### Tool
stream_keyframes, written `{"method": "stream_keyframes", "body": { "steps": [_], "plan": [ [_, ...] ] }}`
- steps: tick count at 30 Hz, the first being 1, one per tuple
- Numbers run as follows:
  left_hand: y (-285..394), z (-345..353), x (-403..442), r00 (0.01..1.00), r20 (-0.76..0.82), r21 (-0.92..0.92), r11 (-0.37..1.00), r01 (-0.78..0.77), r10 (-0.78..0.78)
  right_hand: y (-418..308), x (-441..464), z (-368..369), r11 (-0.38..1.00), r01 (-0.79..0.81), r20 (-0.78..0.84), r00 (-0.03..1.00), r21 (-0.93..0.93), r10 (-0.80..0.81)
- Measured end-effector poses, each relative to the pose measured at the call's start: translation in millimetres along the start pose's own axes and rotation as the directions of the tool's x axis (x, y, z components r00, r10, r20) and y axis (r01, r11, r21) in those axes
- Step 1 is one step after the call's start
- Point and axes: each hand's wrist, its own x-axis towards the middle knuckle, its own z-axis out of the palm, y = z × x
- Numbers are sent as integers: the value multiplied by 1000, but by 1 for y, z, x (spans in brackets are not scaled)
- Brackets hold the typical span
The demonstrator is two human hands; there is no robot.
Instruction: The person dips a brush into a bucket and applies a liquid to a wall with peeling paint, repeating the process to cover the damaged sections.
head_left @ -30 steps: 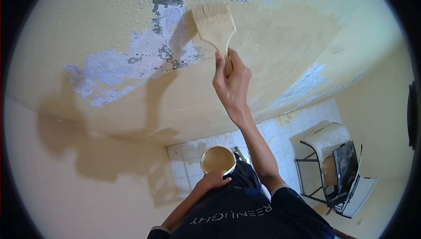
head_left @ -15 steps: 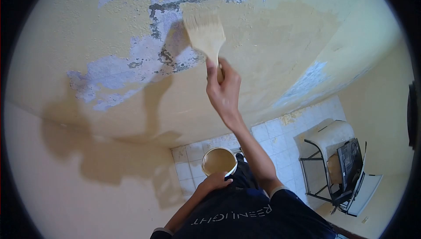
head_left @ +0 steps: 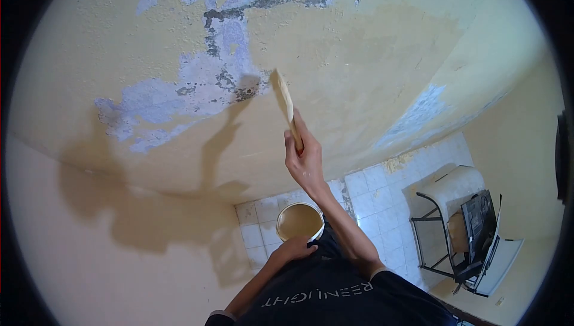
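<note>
My right hand is closed around the handle of a wide paintbrush. The brush is turned edge-on, so it looks narrow, and its cream-coated bristles point up at the wall. Whether the tip touches the wall I cannot tell. Just left of the bristles lies a patch of peeled paint, lilac-white with grey spots. Low by my body, my left hand grips the near rim of a round bucket. Cream-coloured paint shows inside it. The left fingers are partly hidden by the rim.
At the right stands a metal-framed chair with a dark flat object and a brown item on it. White floor tiles run along the wall's foot, with pale flakes near it. Another bare patch marks the wall.
The paintbrush has moved down the wall and turned from its broad face to its edge. My right hand is lower. My left hand and the bucket stay nearly in place.
</note>
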Motion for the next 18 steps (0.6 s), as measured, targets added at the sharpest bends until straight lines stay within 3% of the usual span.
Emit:
{"method": "stream_keyframes", "body": {
  "steps": [1, 3, 4, 6, 8, 10, 14, 16, 18],
  "plan": [
    [8, -6, -3, 999, 31, -2, 1000, 16, -16, -12, 4, -3, 1000, -7, -1, 1000, 0, 7],
    [10, -10, -3, 998, 57, 2, 999, 32, -32, -28, 25, -7, 986, 165, -25, 986, 1, -165],
    [9, -8, -2, 997, 57, 3, 999, 44, -45, -33, 35, -5, 986, 166, -26, 986, 3, -166],
    [5, -4, 0, 996, 61, 4, 998, 62, -62, -37, 53, 6, 887, 419, -78, 895, -194, -439],
    [1, -2, 0, 997, 54, -6, 999, 49, -48, -29, 73, 21, 883, 396, -56, 905, -253, -422],
    [4, -4, -1, 996, 68, 6, 998, 64, -64, -15, 85, 34, 804, 327, 60, 937, -496, -344],
    [5, -12, -3, 996, 60, -11, 997, 73, -72, 30, 49, 37, 796, 298, 66, 948, -527, -311],
    [-7, 0, 1, 998, 32, 0, 999, 53, -53, 48, 22, 26, 820, 145, 202, 979, -554, -36],
    [-10, -3, 4, 1000, -4, 26, 999, 31, -31, 48, 9, 13, 882, 153, 188, 979, -446, -75]
  ]
}}
